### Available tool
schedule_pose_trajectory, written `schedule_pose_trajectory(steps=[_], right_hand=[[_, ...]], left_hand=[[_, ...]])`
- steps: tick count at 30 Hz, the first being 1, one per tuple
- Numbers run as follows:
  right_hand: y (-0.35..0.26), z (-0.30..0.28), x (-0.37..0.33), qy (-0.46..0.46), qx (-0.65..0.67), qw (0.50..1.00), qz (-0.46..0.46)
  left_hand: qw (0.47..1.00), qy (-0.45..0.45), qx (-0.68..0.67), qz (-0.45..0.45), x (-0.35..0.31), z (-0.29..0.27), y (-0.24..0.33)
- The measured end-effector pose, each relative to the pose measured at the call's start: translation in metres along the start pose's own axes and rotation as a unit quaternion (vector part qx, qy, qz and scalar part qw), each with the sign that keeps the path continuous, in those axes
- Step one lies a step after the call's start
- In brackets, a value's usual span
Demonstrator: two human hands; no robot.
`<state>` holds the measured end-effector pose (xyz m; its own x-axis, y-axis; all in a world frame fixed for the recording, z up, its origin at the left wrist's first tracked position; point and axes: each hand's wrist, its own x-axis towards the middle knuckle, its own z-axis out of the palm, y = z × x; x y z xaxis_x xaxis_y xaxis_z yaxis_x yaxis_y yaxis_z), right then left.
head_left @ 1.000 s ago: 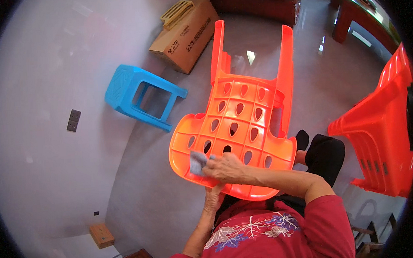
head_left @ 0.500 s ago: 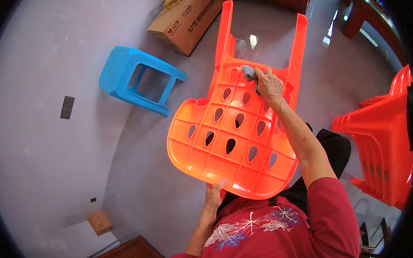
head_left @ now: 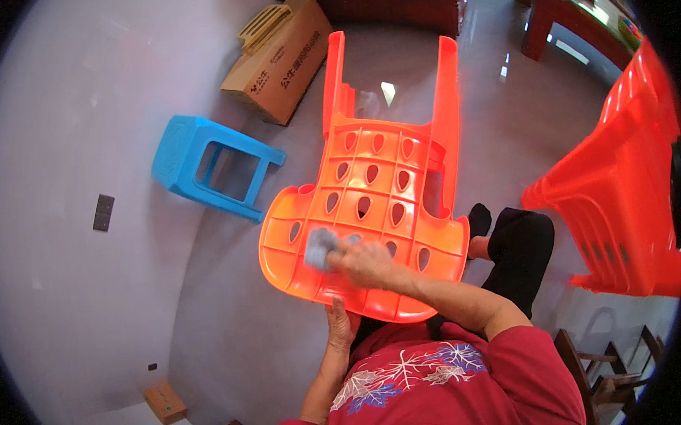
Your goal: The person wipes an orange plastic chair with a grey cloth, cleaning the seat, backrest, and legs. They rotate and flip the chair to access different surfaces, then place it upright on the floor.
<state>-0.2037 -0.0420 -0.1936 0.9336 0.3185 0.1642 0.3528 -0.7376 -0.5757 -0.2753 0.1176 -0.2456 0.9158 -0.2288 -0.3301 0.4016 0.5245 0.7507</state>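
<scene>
Right hand (head_left: 367,261) grip closed on grey cloth (head_left: 319,247), pressed to orange stool (head_left: 370,203); left hand (head_left: 341,326) clasps its rim. Brown oblong carton (head_left: 277,59) lies beyond blue stool (head_left: 209,169).

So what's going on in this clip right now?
A person in a red top is wiping the underside of an orange plastic stool held tipped up in front of them. The right hand presses a small grey cloth against the slotted seat near its lower left edge, while the left hand grips the rim from below. A blue plastic stool lies on its side on the floor beside a cardboard box.
</scene>
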Motion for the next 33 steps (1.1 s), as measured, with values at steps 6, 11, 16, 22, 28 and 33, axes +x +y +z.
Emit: schedule_pose_trajectory(steps=[6, 11, 16, 22, 28, 33], right_hand=[[-0.002, -0.014, -0.045, -0.237, 0.084, 0.961, -0.114], [0.053, -0.030, -0.067, 0.021, 0.005, 0.982, -0.187], [0.146, -0.041, -0.015, 0.189, -0.282, 0.935, -0.102], [0.232, -0.060, 0.056, 0.162, -0.426, 0.882, 0.123], [0.196, -0.034, 0.032, 0.136, -0.304, 0.922, 0.197], [0.123, -0.017, -0.036, 0.201, -0.158, 0.945, 0.202]], left_hand=[[0.995, -0.065, 0.069, 0.028, 0.002, 0.001, 0.004], [0.995, 0.062, 0.069, -0.018, -0.003, -0.014, -0.004], [0.995, 0.078, 0.057, -0.014, -0.007, -0.001, 0.007], [0.995, 0.083, 0.048, -0.021, -0.008, -0.005, 0.007], [0.997, 0.078, 0.010, -0.026, -0.006, 0.000, 0.008], [0.995, 0.093, 0.013, -0.016, -0.004, -0.004, 0.008]])
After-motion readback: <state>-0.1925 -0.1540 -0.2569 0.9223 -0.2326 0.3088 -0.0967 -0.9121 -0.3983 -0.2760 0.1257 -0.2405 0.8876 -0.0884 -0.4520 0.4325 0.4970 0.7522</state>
